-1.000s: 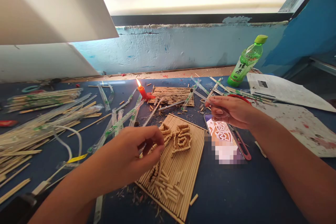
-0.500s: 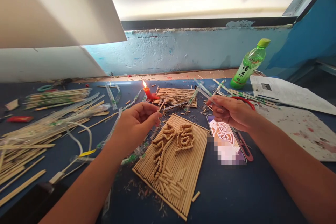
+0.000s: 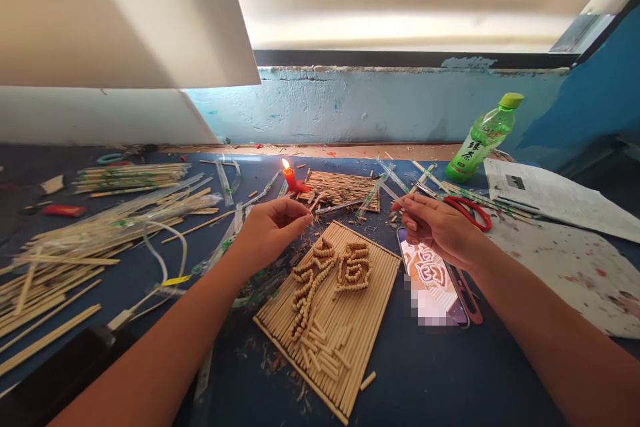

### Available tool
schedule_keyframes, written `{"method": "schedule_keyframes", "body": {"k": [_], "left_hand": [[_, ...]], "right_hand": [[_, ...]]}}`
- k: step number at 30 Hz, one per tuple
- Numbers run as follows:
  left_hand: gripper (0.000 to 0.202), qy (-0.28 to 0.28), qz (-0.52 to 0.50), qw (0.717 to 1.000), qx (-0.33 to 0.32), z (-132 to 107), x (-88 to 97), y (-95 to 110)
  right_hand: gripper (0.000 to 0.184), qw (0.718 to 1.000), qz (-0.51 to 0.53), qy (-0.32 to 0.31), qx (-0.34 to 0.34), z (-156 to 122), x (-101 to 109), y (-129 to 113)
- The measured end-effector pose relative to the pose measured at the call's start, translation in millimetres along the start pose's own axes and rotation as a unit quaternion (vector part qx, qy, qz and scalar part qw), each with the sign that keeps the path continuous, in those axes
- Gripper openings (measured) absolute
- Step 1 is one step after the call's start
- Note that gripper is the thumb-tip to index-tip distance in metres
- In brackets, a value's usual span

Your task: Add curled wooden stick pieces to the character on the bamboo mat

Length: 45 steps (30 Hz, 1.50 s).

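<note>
While your left hand (image 3: 273,230) pinches a short stick piece (image 3: 311,216) just in front of the lit candle (image 3: 289,177) and your right hand (image 3: 435,227) pinches a thin stick (image 3: 395,195), keep fingers clear of the flame, above the bamboo mat (image 3: 345,320).

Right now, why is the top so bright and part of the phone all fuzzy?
Head view: daylight washes out the window band above the blue wall; the lit red candle glows; the flat phone screen is partly pixelated; edges bend from the wide lens.
</note>
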<state>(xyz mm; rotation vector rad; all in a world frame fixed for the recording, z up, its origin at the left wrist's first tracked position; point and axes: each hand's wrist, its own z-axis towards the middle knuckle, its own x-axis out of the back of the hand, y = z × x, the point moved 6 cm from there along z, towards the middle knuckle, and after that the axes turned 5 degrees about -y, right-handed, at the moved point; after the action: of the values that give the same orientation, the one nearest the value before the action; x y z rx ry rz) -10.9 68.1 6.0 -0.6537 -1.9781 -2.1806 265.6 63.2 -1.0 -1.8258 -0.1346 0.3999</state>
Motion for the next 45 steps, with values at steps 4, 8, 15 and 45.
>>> {"method": "schedule_keyframes", "body": {"k": [4,8,15,45], "left_hand": [[0.019,0.01,-0.021,1.0,0.009,0,4.1,4],[0.018,-0.014,-0.029,0.999,-0.006,-1,2.0,7],[0.016,-0.036,-0.015,0.999,-0.025,-4,0.8,8],[0.02,0.132,-0.117,0.984,0.029,-4,18.8,-6]], "right_hand": [[0.024,1.0,0.001,-0.009,0.007,0,-7,4],[0.027,1.0,-0.004,-0.024,-0.004,-3,-17,7],[0.023,0.999,-0.05,-0.004,0.016,-10,-15,-2],[0.025,0.779,-0.58,0.037,0.237,116,-117,-53]]}}
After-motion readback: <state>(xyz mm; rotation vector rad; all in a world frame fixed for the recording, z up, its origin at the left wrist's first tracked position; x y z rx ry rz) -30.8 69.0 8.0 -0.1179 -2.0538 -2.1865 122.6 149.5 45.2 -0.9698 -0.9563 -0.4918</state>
